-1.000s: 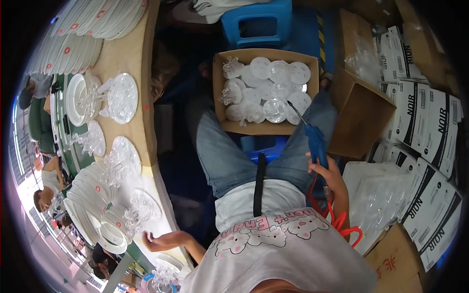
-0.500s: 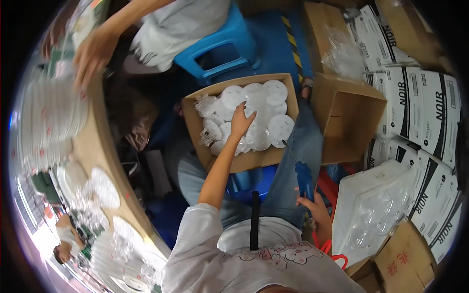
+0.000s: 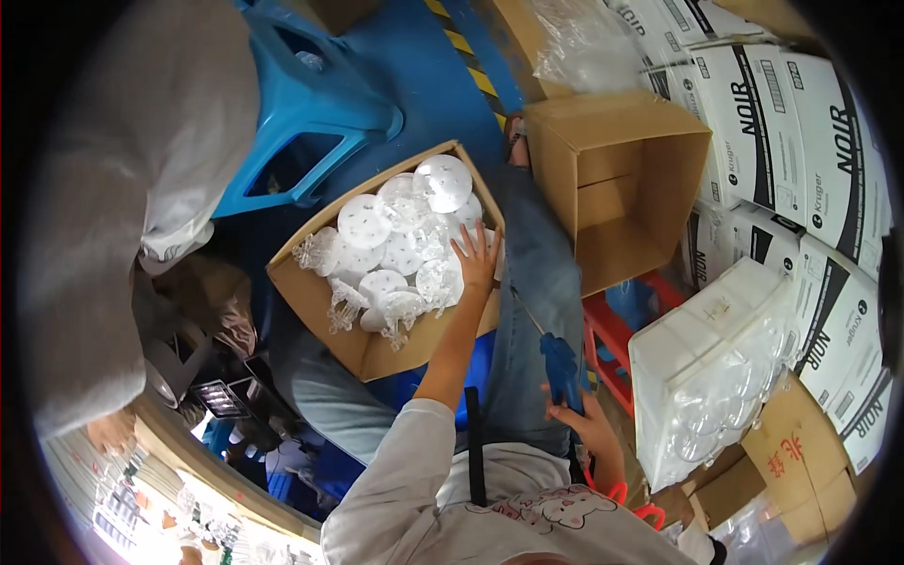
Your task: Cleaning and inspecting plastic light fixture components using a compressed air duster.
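Note:
A cardboard box (image 3: pixel 395 350) between my knees is filled with several round white plastic discs (image 3: pixel 363 222) that carry clear plastic parts. My left hand (image 3: pixel 478 259) reaches over its right side with fingers spread, the fingertips lying on a disc near the inner wall. Nothing is gripped in it. Beside my right thigh, my right hand (image 3: pixel 591 426) is closed around the grip of a blue electric screwdriver (image 3: pixel 562 369). Its long thin bit points up and to the left, and a red coiled cord (image 3: pixel 617 492) hangs below the hand.
An open cardboard box (image 3: pixel 612 193) stands beyond my right leg, before stacked white cartons (image 3: pixel 753 122). A white plastic bin (image 3: pixel 692 320) with clear domed parts is at the right. Another person in grey clothing (image 3: pixel 179 104) stands at the left near a blue stool (image 3: pixel 325 104).
My left hand has moved from the middle of the box to its right side, and the view has turned. The other person has come closer on the left. The screwdriver stays in my right hand.

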A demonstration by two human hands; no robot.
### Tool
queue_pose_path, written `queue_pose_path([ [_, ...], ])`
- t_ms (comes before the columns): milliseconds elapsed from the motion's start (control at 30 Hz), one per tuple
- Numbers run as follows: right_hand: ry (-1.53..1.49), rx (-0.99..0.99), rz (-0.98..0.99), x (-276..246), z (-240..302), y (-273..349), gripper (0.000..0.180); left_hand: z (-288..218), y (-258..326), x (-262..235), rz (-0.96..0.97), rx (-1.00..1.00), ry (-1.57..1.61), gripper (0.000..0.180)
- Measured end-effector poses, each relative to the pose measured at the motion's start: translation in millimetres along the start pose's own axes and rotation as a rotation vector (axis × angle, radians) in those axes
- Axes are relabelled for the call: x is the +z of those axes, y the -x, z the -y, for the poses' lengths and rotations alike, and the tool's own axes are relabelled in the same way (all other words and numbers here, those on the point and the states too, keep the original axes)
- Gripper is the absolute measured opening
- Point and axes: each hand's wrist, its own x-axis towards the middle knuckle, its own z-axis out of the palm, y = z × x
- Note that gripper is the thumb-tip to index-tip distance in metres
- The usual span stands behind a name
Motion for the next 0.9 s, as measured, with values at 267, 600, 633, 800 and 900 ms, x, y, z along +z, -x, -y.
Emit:
queue_pose_path([
  [267, -0.086, -0.002, 0.041, -11.3, 0.0, -6.9, 0.033, 43.3, 0.8, 15.7, -0.113, 0.372, -0.167, 0.067],
  [600, -0.005, 0.017, 0.027, -14.2, -0.6, -6.4, 0.034, 20.0, -3.3, -6.3, -0.012, 0.357, -0.350, 0.091],
  [633, -0.002, 0.017, 0.022, -16.9, -1.5, -4.8, 0.035, 19.1, -3.5, -14.6, 0.085, 0.384, -0.315, 0.094],
  [800, 0.040, -0.046, 0.025, -7.9, 1.5, 1.0, 0.036, 30.6, 26.4, -32.9, -0.016, 0.462, -0.270, 0.088],
  [900, 0.087, -0.074, 0.023, -3.8, 0.6, 7.5, 0.035, 22.5, 43.6, -40.8, -0.130, 0.397, -0.235, 0.089],
])
